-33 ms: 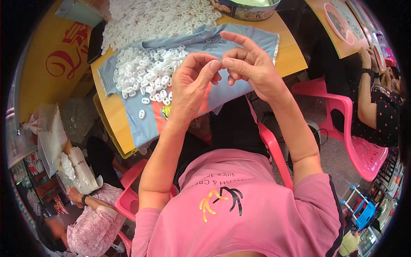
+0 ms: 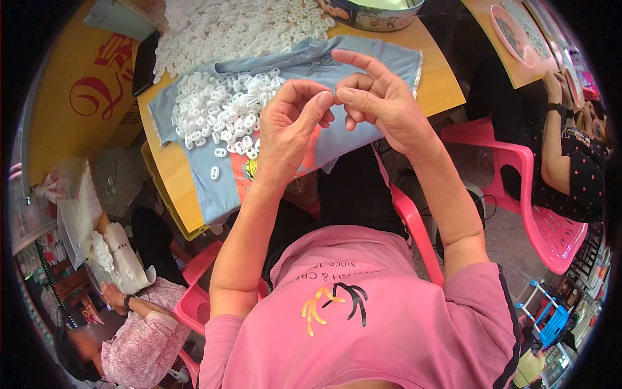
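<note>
My left hand (image 2: 293,123) is closed in a pinch, thumb against forefinger, above the front of the table. Facing it, my right hand (image 2: 382,107) pinches too, with its forefinger stretched out. Their fingertips almost meet around a tiny greyish thing, too small to make out. Under and beyond the hands lies a light blue T-shirt (image 2: 285,59) with an orange-red print. A heap of small white oval plastic pieces with two holes (image 2: 214,107) rests on it, left of my left hand. Beyond my right hand is a little pile of tiny dark grey bits (image 2: 324,63).
A larger heap of white pieces (image 2: 240,26) covers the table's far side, beside a round tin (image 2: 372,14) and a dark phone (image 2: 146,63). Pink chairs (image 2: 531,194) stand at both sides. One person sits at the right, another at the lower left (image 2: 142,343).
My right forefinger has dipped very slightly. Both hands otherwise keep their place and their pinch.
</note>
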The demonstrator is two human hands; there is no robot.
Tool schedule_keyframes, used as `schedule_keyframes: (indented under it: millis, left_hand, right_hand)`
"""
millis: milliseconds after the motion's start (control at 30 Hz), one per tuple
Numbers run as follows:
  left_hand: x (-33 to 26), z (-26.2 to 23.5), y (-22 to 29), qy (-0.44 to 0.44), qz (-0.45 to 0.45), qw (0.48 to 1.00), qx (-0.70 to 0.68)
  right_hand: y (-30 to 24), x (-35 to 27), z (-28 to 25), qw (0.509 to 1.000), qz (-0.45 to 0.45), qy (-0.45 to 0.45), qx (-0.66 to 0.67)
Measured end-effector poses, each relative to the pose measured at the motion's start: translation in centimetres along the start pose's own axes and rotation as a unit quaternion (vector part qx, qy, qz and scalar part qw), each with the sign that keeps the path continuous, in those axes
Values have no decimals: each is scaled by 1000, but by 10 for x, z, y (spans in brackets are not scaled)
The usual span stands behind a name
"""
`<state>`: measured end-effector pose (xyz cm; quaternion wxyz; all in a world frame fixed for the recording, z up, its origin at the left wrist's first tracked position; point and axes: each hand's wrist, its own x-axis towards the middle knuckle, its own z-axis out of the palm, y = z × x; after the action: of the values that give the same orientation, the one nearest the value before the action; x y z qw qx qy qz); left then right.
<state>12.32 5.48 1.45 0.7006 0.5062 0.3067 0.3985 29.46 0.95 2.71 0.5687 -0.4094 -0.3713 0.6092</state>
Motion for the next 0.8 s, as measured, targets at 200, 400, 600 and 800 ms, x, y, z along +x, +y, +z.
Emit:
schedule_keyframes:
  millis: [200, 400, 600, 800]
  left_hand:
    - [2, -1, -2, -11, -2, 999, 50]
    - [-1, 3, -4, -5, 29, 995, 96]
    - [-3, 9, -3, 18, 33, 994, 106]
    - [1, 8, -4, 34, 0, 999, 26]
  right_hand:
    - [3, -1, -3, 998, 53, -8, -31]
    - [2, -2, -5, 995, 54, 17, -80]
    - [4, -3, -6, 997, 60, 6, -38]
    - [7, 0, -3, 998, 32, 50, 27]
